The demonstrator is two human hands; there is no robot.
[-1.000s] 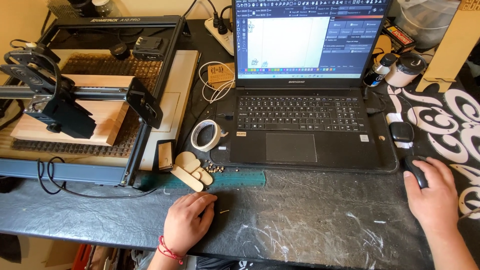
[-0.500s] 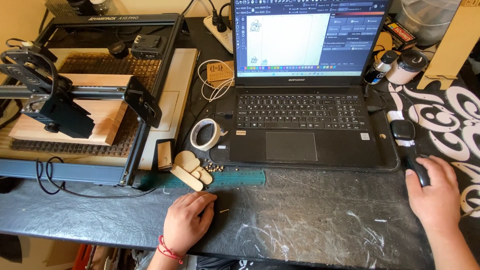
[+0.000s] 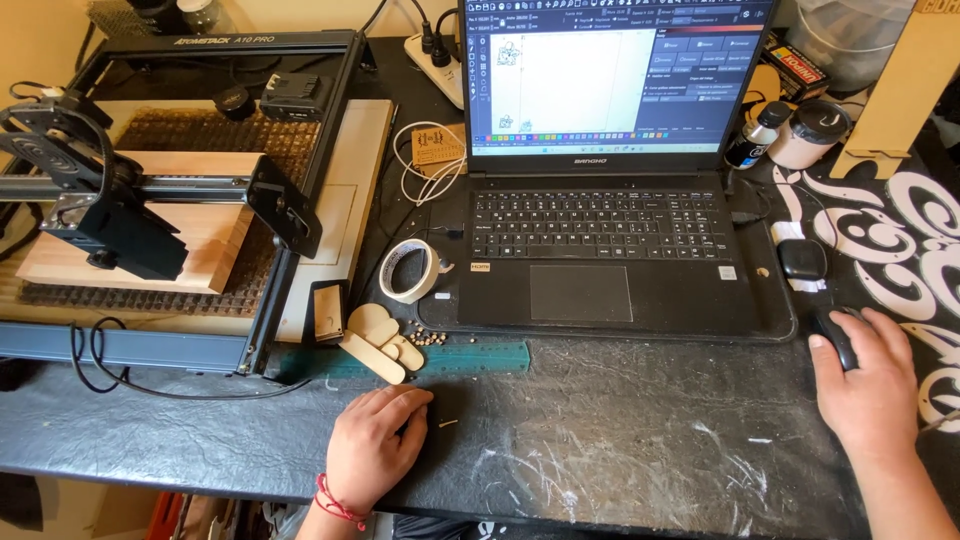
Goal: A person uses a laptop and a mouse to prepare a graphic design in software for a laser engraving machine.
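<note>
Unmoved, right hand (image 3: pixel 868 385) grips mouse (image 3: pixel 835 335) near table edge (image 3: pixel 600 515).

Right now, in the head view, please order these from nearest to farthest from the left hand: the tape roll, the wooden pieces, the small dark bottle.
From the left hand:
1. Wooden pieces, just above it, by the green ruler.
2. Tape roll, farther up, left of the laptop.
3. Small dark bottle, far upper right, beside the screen.

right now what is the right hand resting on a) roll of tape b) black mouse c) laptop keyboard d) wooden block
b: the right hand lies over the black mouse on the table right of the laptop, while the left hand rests flat on the dark tabletop, away from the tape roll.
</note>
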